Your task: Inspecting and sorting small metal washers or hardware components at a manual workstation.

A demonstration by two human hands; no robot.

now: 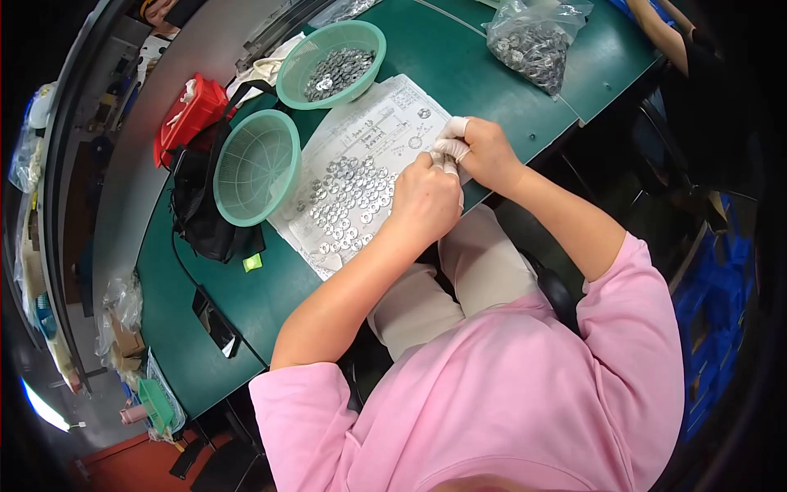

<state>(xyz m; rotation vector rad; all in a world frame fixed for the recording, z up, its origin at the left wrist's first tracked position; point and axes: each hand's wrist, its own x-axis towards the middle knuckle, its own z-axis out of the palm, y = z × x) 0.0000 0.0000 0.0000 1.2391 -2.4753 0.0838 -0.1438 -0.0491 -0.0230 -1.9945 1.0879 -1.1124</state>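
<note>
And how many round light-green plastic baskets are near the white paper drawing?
2. The first basket, holding small grey parts, is at the upper edge of the drawing; the second basket is on its left side, beside the black fabric bag.

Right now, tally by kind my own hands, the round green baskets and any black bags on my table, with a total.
Hands: 2 (left hand, right hand)
Round green baskets: 2 (nearer basket, farther basket with metal parts)
Black bags: 1 (black bag beside the nearer basket)
Total: 5
</note>
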